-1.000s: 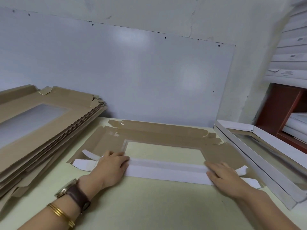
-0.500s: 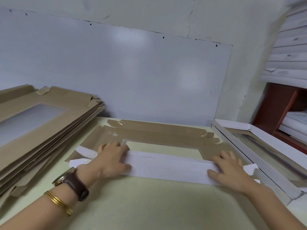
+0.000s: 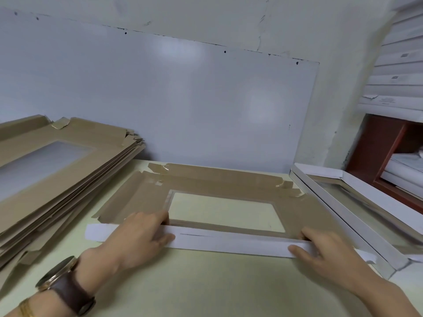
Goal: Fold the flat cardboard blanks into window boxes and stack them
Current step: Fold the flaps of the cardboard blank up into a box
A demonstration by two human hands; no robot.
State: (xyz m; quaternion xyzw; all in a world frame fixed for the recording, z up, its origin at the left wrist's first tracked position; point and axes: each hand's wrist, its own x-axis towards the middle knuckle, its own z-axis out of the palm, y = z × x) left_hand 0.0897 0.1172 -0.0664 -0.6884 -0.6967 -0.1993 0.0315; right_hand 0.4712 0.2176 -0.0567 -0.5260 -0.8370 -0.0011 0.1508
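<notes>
1. Works at a pale green table [image 3: 206, 282], with one cardboard blank [image 3: 229, 186] lying flat at its middle, brown face up, clear window in the centre.
2. Holds up the white flap [image 3: 229, 242] along the blank's near edge, white face toward the camera.
3. Pinches that flap left of the window with the left hand [image 3: 137, 239]: fingers curled over the top edge onto the brown side, thumb on the white face.
4. Pinches it near the window's right corner with the right hand [image 3: 327, 255]: thumb on the white face, fingers behind.
5. Wears a brown-strapped watch [image 3: 66, 291] and a gold bangle [image 3: 25, 307] on the left wrist.
6. Has a stack of flat blanks [image 3: 68, 179] on the left, brown side up, near the blank but apart from it.
7. Has a folded white box [image 3: 318, 172] on the right, just beside the blank's right end, window facing up.
8. Faces a white panel [image 3: 160, 99] against the wall, with a red-brown shelf [image 3: 384, 152] at far right.
</notes>
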